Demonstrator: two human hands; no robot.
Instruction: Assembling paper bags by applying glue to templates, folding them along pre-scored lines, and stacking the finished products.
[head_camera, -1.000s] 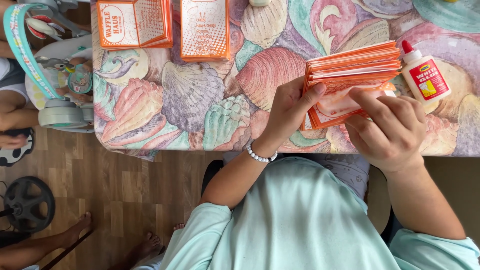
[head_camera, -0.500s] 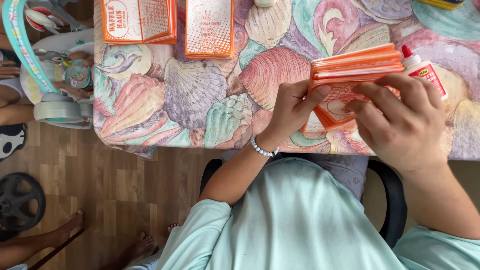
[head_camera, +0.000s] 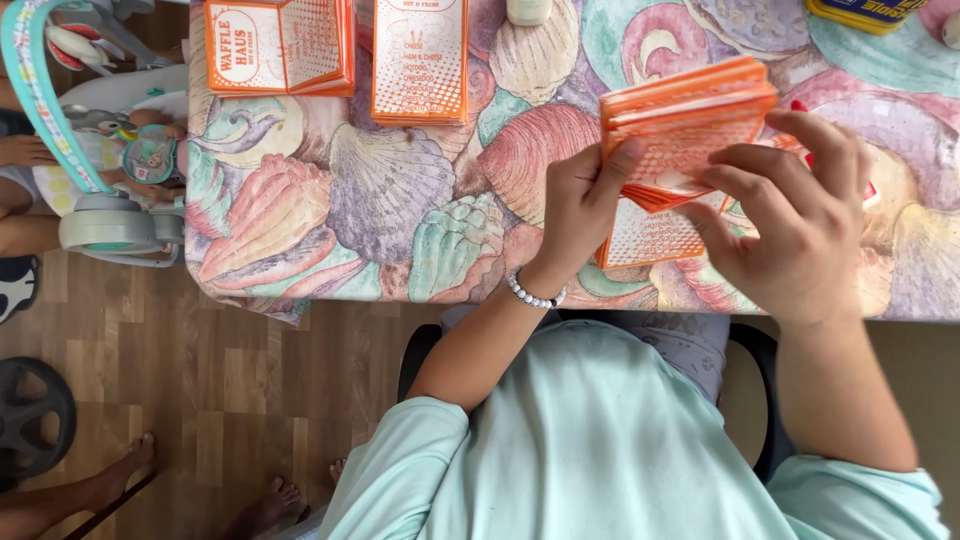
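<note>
Centrally, a stack of flat orange cartons (head_camera: 685, 125) is held up over the tabletop (head_camera: 400, 200), which is draped in a shell-patterned cloth. Left hand (head_camera: 580, 205): closed on the stack's 8 o'clock edge, thumb laid up along the printed face, a beaded bracelet (head_camera: 535, 297) at the wrist. Right hand (head_camera: 800, 225): fingers half-curled, fingertips (head_camera: 715, 160) resting on the front face at the stack's 4 o'clock side; the grip behind the cartons is hidden. Toward 10 o'clock from the stack, well apart from it, two more orange cartons lie on the tabletop: one partly unfolded (head_camera: 280, 45), one flat (head_camera: 420, 60). At 9 o'clock, off the tabletop's edge, stands an infant seat (head_camera: 110, 190) on the wooden floor (head_camera: 240, 400).
</note>
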